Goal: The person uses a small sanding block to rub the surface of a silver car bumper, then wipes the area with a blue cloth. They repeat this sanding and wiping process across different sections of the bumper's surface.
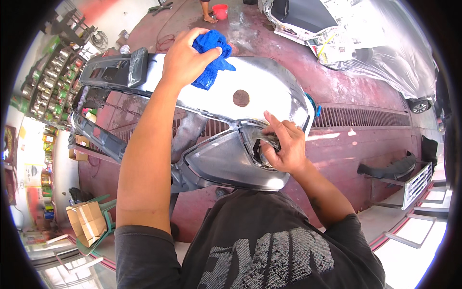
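A car bumper (272, 79), silvery grey with a round hole, lies before me, raised off the floor. My left hand (183, 60) is closed round a crumpled blue cloth (208, 79) and rests it on the bumper's far, brightly lit face. Over the near opening at the bumper's right end is my right hand (291, 147), index finger stretched out and thumb bent under. Between its thumb and fingers shows a thin grey sheet (270, 137) that looks like sandpaper. The hand hides part of that sheet and of the opening.
A long floor grating (361, 117) runs beyond the bumper. Shelves of cans (50, 82) line the left wall. A plastic-covered car (385, 62) stands far right, with a black trim piece (387, 166) on a rack nearer. Another person's foot (210, 18) and a red bucket (220, 11) are at the back.
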`<state>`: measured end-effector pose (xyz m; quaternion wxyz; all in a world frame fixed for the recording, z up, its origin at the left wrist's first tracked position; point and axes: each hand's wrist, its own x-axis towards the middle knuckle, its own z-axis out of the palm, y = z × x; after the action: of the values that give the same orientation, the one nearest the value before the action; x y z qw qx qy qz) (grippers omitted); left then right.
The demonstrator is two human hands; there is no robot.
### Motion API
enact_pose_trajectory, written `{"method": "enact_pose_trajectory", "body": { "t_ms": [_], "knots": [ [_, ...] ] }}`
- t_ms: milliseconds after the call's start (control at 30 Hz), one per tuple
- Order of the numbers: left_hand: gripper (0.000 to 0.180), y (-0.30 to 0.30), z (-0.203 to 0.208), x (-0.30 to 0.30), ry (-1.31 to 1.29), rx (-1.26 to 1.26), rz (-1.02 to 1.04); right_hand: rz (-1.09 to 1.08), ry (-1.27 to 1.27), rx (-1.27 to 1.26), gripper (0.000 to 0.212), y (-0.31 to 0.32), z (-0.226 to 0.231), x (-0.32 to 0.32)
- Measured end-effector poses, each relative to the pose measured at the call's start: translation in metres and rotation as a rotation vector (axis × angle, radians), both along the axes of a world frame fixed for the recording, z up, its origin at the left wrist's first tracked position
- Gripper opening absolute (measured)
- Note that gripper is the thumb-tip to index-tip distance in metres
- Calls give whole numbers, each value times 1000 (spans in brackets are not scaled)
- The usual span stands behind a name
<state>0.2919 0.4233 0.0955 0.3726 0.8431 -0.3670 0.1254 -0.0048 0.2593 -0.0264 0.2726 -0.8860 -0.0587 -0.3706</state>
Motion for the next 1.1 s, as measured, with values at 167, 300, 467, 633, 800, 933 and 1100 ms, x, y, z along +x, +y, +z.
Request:
{"method": "enact_pose_trajectory", "body": {
  "t_ms": [167,300,467,633,800,933,1100],
  "knots": [
    [58,2,0,-2,-15,17,22,-64,634,-212,101,35,38,23],
    [59,-1,-1,-1,-42,13,28,-81,623,-240,106,56,46,37],
    [59,3,-1,0,-21,-5,-9,-86,718,-262,107,57,50,33],
    [59,0,0,-1,15,-4,-22,-106,871,-277,92,30,54,6],
    [58,5,-1,2,41,-1,-13,0,372,73,60,0,44,-6],
    [57,4,1,0,11,-1,-7,-6,76,-145,75,3,29,11],
    [59,-2,1,1,26,-2,-22,-190,55,-245,94,11,-34,23]
  ]
}}
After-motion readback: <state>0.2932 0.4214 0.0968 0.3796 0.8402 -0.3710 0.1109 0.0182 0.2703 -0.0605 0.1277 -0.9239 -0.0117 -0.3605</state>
